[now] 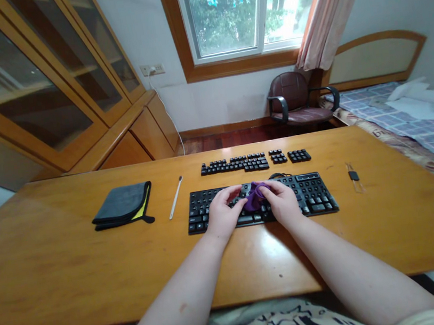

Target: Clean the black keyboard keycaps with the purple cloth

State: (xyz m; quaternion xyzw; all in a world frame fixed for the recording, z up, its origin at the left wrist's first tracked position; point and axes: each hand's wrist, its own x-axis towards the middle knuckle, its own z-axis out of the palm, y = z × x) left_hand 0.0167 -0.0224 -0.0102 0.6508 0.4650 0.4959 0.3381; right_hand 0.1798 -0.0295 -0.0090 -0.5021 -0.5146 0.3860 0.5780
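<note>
A soft purple lump point(253, 199), which looks like cleaning gel, lies against the middle of the black keyboard point(199, 211). My right hand point(285, 204) pinches its right side between thumb and fingers. My left hand point(224, 212) rests over the keyboard's left half, its thumb at the lump's left edge and a gap between thumb and fingers. The keys under both hands are partly hidden. Behind the keyboard, loose black keycaps point(235, 165) stand in rows, with smaller groups of keycaps point(299, 156) to their right.
Left of the keyboard are a white-handled brush point(175, 197) and a folded grey cloth point(121, 204) with yellow lining. A wire keycap puller point(353, 176) lies to the right on the wooden table point(96, 276). Beyond stand an armchair point(292, 98) and a bed point(416, 113).
</note>
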